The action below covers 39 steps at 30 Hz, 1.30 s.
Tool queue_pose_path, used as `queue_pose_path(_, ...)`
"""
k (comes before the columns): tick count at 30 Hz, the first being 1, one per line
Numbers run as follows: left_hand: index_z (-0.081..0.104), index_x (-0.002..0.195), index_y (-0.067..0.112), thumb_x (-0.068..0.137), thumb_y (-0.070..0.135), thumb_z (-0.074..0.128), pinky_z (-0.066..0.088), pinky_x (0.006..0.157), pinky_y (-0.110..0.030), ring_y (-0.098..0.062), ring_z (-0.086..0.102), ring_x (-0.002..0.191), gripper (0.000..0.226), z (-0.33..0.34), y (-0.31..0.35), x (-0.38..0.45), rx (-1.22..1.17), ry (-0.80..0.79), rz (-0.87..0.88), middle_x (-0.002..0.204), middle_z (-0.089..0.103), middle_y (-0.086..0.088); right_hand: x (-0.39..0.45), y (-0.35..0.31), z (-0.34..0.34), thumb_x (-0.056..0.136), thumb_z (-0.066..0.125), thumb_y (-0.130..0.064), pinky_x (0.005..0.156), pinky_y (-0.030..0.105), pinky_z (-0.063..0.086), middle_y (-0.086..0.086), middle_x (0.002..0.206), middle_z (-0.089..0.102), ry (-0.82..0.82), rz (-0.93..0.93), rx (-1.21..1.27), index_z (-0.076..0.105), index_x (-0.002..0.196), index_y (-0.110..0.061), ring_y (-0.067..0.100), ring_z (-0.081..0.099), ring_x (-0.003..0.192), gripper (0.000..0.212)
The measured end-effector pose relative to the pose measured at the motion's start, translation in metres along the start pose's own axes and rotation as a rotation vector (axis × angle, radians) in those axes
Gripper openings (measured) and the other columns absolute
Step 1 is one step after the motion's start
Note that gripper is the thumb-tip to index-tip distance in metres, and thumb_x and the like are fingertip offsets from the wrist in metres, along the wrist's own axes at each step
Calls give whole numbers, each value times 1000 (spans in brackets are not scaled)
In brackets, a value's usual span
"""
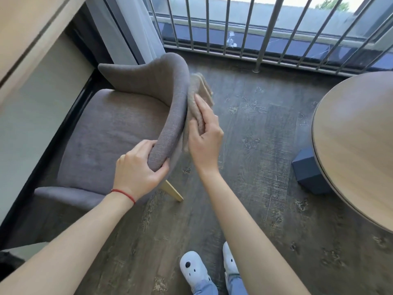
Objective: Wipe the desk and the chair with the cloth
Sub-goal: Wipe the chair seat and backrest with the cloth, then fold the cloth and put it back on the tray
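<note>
The left hand (138, 171) grips the curved top edge of the grey upholstered chair (119, 128). The right hand (205, 137) closes on the folded beige cloth (196, 96), pressing it against the chair's outer back.

Under the left hand (136, 167), the upholstered fabric chair (119, 128) was grey-purple, its one visible slanted wooden leg (172, 191) pale yellow. Against the right hand (205, 135), the folded terry cloth (196, 103) was beige. A thin cord bracelet (124, 193) at the left wrist was red.
</note>
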<state>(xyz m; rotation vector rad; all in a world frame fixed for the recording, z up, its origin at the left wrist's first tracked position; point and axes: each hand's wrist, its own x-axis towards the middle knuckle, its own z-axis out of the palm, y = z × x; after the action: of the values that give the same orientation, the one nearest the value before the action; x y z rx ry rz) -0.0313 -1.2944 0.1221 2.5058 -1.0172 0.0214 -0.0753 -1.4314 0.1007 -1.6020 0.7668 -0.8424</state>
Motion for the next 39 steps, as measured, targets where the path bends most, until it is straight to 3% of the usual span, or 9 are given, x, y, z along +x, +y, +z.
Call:
queue_pose_path(5, 63, 98, 17, 73, 45, 52, 45, 58, -27, -25, 64, 72, 39, 2, -4, -1, -43, 1, 10, 87, 67, 1, 14, 11, 6, 88, 48, -1, 100, 24, 36, 11, 129, 63, -203, 465, -48, 58, 128, -11, 27, 51, 126, 43)
queue_pose_path(10, 63, 101, 21, 78, 51, 48, 39, 64, -27, -22, 63, 82, 40, -4, 1, -3, -65, -96, -106, 93, 65, 5, 0, -36, -36, 82, 54, 1, 103, 20, 40, 3, 124, 67, -184, 151, -109, 64, 121, -14, 16, 58, 118, 44)
queue_pose_path(14, 63, 113, 9, 94, 39, 40, 47, 89, -37, -32, 60, 111, 43, -60, 33, 3, -1118, 21, -726, 113, 65, -10, -11, -112, -47, 79, 62, 3, 100, 5, 33, 0, 127, 64, -374, -186, -88, 65, 119, -15, 6, 53, 113, 44)
queue_pose_path(18, 60, 121, 11, 90, 51, 43, 56, 85, -39, -26, 67, 101, 54, -160, 43, -25, -1599, 97, -636, 113, 69, -10, -38, -199, -32, 87, 64, -6, 103, 21, 39, 2, 128, 64, -647, -335, -49, 70, 112, -11, 17, 55, 117, 26)
queue_pose_path(22, 56, 127, 14, 93, 37, 48, 53, 85, -39, -30, 58, 113, 42, -246, 35, -76, -1591, 237, -598, 123, 63, -16, -80, -277, 5, 88, 60, 5, 92, 34, 54, 8, 127, 63, -866, -415, 15, 67, 112, -7, 22, 59, 114, 28)
queue_pose_path(25, 51, 130, 8, 93, 23, 49, 44, 95, -49, -38, 52, 119, 40, -293, 6, -120, -1595, 462, -625, 132, 56, -23, -127, -322, 45, 81, 70, -1, 81, 28, 59, 4, 118, 62, -943, -421, -31, 62, 118, -13, 10, 63, 98, 40)
queue_pose_path(31, 55, 125, 9, 79, 24, 62, 55, 78, -34, -21, 67, 97, 49, -386, -60, -225, -1554, 812, -678, 118, 67, -12, -231, -382, 139, 74, 79, -25, 72, 9, 49, -6, 103, 66, -1209, -419, -156, 59, 117, -18, 2, 61, 82, 47)
queue_pose_path(36, 51, 128, 9, 84, 17, 59, 46, 96, -49, -35, 55, 118, 45, -459, -132, -320, -1558, 929, -708, 129, 59, -18, -342, -431, 222, 72, 81, -24, 64, 14, 53, -10, 80, 70, -1363, -459, -110, 64, 102, -25, 2, 63, 67, 34)
queue_pose_path(39, 49, 130, 8, 83, 16, 59, 42, 101, -58, -39, 50, 123, 49, -494, -178, -367, -1578, 947, -664, 133, 55, -22, -397, -449, 268, 74, 80, -17, 72, 24, 58, -8, 81, 71, -1415, -462, -37, 66, 93, -22, 6, 67, 74, 24)
